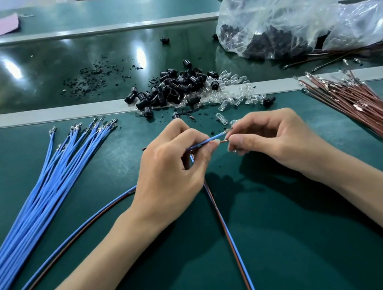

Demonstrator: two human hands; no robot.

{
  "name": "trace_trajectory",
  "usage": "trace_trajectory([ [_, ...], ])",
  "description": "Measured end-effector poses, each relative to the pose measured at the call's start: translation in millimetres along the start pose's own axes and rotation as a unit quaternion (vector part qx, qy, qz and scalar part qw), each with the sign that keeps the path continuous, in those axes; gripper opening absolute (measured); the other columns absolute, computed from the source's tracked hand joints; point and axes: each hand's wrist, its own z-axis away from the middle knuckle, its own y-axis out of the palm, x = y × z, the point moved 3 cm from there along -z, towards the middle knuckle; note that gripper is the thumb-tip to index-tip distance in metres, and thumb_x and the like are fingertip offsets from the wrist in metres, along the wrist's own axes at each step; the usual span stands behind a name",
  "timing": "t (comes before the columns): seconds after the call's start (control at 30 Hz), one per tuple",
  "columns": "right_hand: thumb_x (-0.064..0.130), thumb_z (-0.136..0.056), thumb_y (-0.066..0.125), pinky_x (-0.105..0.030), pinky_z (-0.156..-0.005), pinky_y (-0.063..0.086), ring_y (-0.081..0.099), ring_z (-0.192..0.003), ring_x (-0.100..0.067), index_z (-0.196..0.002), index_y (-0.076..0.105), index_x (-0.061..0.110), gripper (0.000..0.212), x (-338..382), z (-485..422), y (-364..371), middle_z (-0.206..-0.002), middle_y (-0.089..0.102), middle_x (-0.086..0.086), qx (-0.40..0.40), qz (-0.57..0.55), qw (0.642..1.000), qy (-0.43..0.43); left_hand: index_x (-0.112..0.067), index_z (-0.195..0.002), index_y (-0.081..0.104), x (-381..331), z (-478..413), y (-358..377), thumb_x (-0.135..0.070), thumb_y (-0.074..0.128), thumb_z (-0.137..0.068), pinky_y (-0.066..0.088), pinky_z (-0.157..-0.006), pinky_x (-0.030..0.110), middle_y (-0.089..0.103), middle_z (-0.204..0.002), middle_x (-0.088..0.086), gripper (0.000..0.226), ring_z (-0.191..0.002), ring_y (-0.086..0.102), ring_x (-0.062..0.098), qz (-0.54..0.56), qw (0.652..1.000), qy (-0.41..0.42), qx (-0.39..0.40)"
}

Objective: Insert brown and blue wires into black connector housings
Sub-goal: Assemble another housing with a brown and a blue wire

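Mid-frame, your left hand point(169, 170) pinches a blue wire point(211, 139) and a brown wire point(222, 142) side by side. Your right hand point(270, 138) pinches their shiny tips, likely to line them up. I see no housing in your fingers. Spare blue wires point(43, 185) lie left, spare brown wires point(372, 109) right. The small black connector housings point(172, 88) sit piled just above.

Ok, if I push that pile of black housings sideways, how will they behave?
The black housings would probably scatter rather than slide together, lying loose in a heap. They look rounded, so some may roll. Small and plastic-looking, they're likely light.
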Motion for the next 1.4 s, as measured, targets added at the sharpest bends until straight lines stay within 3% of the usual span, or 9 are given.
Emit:
trace_trajectory([
  [0.27, 0.026, -0.075, 0.066, -0.011, -0.065, 0.048, 0.062, -0.065, -0.003, -0.079, 0.071, 0.022, 0.008, -2, -2, -1, -0.074, 0.072, 0.002, 0.010, -0.015, 1.000, 0.018, -0.008, -0.083, 0.071, 2, 0, -1, -0.019, 0.067, -0.084, 0.036, -0.058, 0.013, 0.049, -0.079, -0.007, 0.012, -0.062, 0.047, 0.010, -0.011, 0.999, 0.031, -0.034],
  [0.53, 0.024, -0.075, 0.064, -0.012, -0.066, 0.047, 0.061, -0.066, -0.004, -0.082, 0.067, 0.014, 0.013, -1, -1, -1, -0.072, 0.070, 0.002, 0.023, -0.033, 0.999, 0.037, -0.012, -0.084, 0.073, 3, 2, -1, -0.021, 0.068, -0.086, 0.042, -0.056, 0.023, 0.047, -0.084, -0.009, 0.010, -0.060, 0.046, 0.008, -0.028, 0.996, 0.072, -0.040],
  [0.73, 0.021, -0.074, 0.064, -0.012, -0.066, 0.047, 0.060, -0.065, -0.004, -0.082, 0.066, 0.013, 0.011, 0, 0, -2, -0.070, 0.069, 0.003, 0.021, -0.041, 0.998, 0.034, -0.013, -0.084, 0.072, 2, 2, 2, -0.022, 0.067, -0.085, 0.047, -0.057, 0.034, 0.057, -0.080, -0.007, 0.010, -0.062, 0.051, 0.010, -0.024, 0.998, 0.057, -0.007],
  [0.83, 0.022, -0.074, 0.065, -0.013, -0.066, 0.048, 0.061, -0.066, -0.005, -0.082, 0.067, 0.014, 0.011, -1, 0, -2, -0.072, 0.070, 0.002, 0.017, -0.041, 0.999, 0.032, -0.012, -0.083, 0.070, 1, 2, 2, -0.020, 0.066, -0.084, 0.045, -0.057, 0.032, 0.056, -0.077, -0.008, 0.009, -0.062, 0.049, 0.010, -0.033, 0.998, 0.053, 0.003],
  [1.0, 0.023, -0.077, 0.066, -0.014, -0.063, 0.049, 0.061, -0.064, -0.005, -0.083, 0.071, 0.022, 0.008, -3, -1, -5, -0.074, 0.071, -0.001, -0.010, -0.059, 0.998, 0.006, -0.011, -0.081, 0.069, 1, 1, 0, -0.020, 0.066, -0.084, 0.039, -0.061, 0.016, 0.057, -0.076, -0.006, 0.009, -0.063, 0.048, 0.007, -0.018, 0.999, 0.029, -0.005],
  [1.2, 0.029, -0.065, 0.079, -0.020, -0.077, 0.052, 0.067, -0.077, -0.011, -0.081, 0.076, 0.020, 0.019, -8, -2, -12, -0.082, 0.073, -0.002, -0.052, -0.126, 0.991, 0.002, -0.013, -0.080, 0.071, 2, 2, 0, -0.017, 0.069, -0.082, 0.038, -0.063, 0.011, 0.059, -0.077, -0.004, 0.005, -0.063, 0.049, 0.005, 0.000, 1.000, 0.021, 0.003],
  [1.4, 0.020, -0.076, 0.066, -0.015, -0.064, 0.050, 0.064, -0.063, -0.006, -0.082, 0.072, 0.020, 0.009, -3, 0, -5, -0.068, 0.069, 0.004, -0.039, -0.057, 0.998, -0.010, -0.014, -0.079, 0.072, 2, 2, 0, -0.017, 0.070, -0.081, 0.037, -0.061, 0.012, 0.058, -0.076, -0.006, 0.004, -0.062, 0.048, 0.006, -0.004, 1.000, 0.028, 0.008],
])
